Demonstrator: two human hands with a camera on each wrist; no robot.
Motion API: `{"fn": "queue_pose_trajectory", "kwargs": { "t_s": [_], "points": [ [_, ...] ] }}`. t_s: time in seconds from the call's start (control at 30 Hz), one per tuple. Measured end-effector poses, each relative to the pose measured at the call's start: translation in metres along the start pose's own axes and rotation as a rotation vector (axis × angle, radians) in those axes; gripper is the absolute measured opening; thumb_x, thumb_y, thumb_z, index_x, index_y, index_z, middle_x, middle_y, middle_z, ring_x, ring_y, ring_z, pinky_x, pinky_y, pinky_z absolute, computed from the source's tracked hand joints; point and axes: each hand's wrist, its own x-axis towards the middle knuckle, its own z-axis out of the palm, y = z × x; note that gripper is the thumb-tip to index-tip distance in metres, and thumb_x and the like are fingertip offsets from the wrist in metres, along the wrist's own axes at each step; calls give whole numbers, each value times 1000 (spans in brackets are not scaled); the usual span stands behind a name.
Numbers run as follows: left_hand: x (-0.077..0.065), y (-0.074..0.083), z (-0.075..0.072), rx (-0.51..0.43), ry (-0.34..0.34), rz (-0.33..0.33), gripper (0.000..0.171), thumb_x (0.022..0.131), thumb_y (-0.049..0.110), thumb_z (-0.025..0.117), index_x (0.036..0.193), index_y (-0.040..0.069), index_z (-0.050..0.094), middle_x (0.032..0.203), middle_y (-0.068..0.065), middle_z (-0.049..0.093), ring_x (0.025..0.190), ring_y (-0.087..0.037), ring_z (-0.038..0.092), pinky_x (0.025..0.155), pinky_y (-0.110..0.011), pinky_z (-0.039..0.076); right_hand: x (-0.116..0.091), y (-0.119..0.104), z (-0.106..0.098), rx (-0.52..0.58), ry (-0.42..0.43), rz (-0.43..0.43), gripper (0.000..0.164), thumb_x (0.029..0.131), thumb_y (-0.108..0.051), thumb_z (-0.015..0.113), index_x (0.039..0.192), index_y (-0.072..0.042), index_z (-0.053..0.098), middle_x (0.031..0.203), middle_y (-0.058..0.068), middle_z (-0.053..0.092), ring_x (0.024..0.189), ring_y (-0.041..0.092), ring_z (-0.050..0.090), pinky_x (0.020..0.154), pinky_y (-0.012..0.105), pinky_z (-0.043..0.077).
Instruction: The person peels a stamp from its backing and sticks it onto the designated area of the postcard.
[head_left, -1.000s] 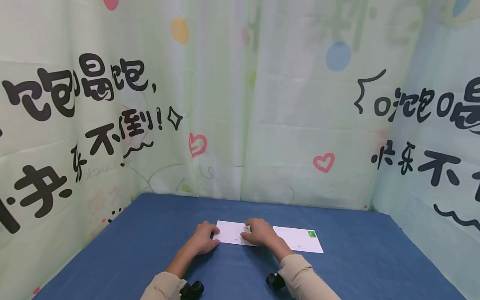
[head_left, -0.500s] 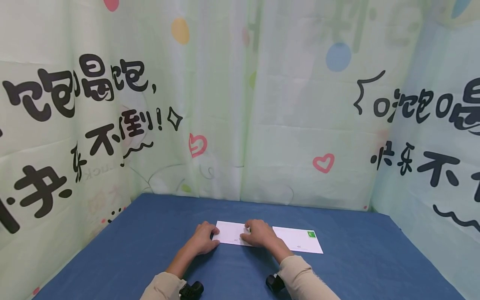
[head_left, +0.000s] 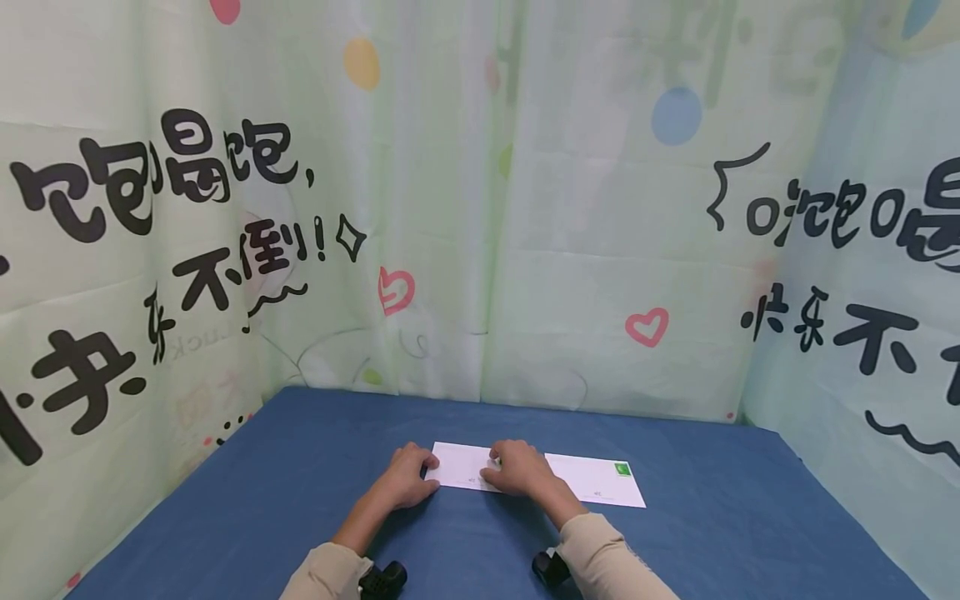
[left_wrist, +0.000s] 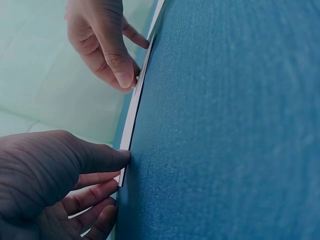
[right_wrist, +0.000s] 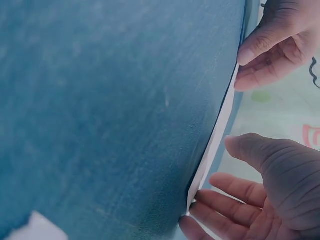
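Two white envelopes lie end to end on the blue table in the head view. My left hand [head_left: 408,475] holds the outer end of the left envelope [head_left: 459,467] between thumb and fingers, seen edge-on as a thin white envelope [left_wrist: 131,120] in the left wrist view. Over that envelope's other end is my right hand [head_left: 521,468], which hides its stamp almost wholly. In the right wrist view the fingertips [right_wrist: 197,200] touch the envelope's end, with the thumb raised apart from them. The right envelope [head_left: 592,482] has a green stamp [head_left: 622,469] and lies partly behind my right wrist.
A blue cloth [head_left: 247,517] covers the table. Pale printed curtains [head_left: 570,275] stand behind it and at both sides. Black wrist cameras [head_left: 384,581] sit below the light sleeves [head_left: 611,554]. A white corner [right_wrist: 37,229] shows low in the right wrist view.
The right hand has settled very slightly lower over the left envelope, covering more of its stamp. The left hand and the right envelope stay in place.
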Motion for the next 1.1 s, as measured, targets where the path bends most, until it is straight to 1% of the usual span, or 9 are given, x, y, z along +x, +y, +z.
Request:
{"fn": "queue_pose_trajectory", "kwargs": {
  "t_s": [0.3,0.6,0.8,1.1],
  "points": [
    [0,-1,-1,-3,3,-1,22,86,6,78,105,-3,71,102,-12,59,101,-32,53,96,-51,46,-1,-1,-1,-4,-8,-6,29,91,-24,74,108,-1,74,100,14,72,76,21,61,75,47,56],
    [-1,-1,0,-6,-2,-2,22,86,6,78,106,-3,72,103,-13,60,101,-32,53,97,-52,46,-5,-2,1,-2,-6,-10,25,91,-23,74,103,-1,74,89,10,70,69,18,55,67,41,53],
    [-2,-1,-1,-8,0,3,23,86,6,78,106,-4,72,104,-13,60,102,-33,53,97,-52,45,-8,-3,0,5,-14,-13,25,91,-23,73,103,-1,74,86,8,69,67,17,54,65,38,52],
    [0,-2,-1,-10,0,8,23,86,6,78,106,-4,72,102,-12,59,100,-31,52,96,-51,45,-12,-4,-2,5,13,-37,22,90,-21,74,100,-1,74,84,8,68,66,17,53,62,37,50]
  ]
}}
